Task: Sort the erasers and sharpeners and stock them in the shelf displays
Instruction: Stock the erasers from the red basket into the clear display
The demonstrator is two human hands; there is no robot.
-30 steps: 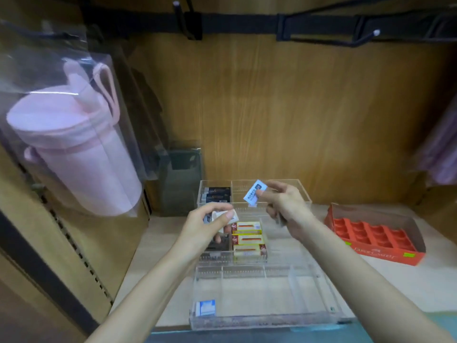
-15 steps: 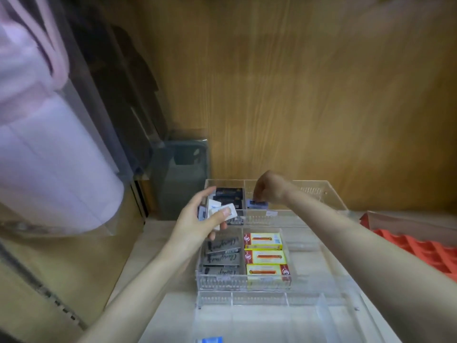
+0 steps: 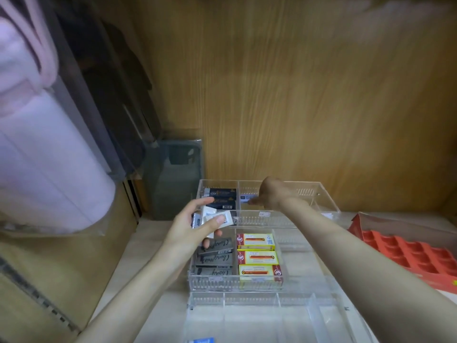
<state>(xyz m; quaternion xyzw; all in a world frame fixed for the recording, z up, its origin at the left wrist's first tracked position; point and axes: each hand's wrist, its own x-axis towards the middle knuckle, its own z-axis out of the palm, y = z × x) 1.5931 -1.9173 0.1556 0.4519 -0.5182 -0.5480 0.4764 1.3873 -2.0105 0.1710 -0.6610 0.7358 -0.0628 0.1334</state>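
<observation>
Stocking step: the right hand [image 3: 272, 197] reaches to a small eraser [image 3: 248, 197] in the back tray [image 3: 330, 201], second compartment; its fingers' grip I cannot tell. The left hand [image 3: 195, 227] pinches several wrapped erasers [image 3: 215, 218] under the thumb. Next, probably, take one from that bunch

The far wall [image 3: 296, 95] is smooth brown wood, the trays [image 3: 329, 201] are clear shiny plastic, the yellow boxes [image 3: 256, 241] look like shiny card, and the left pink bag [image 3: 37, 157] looks like soft cloth.
</observation>
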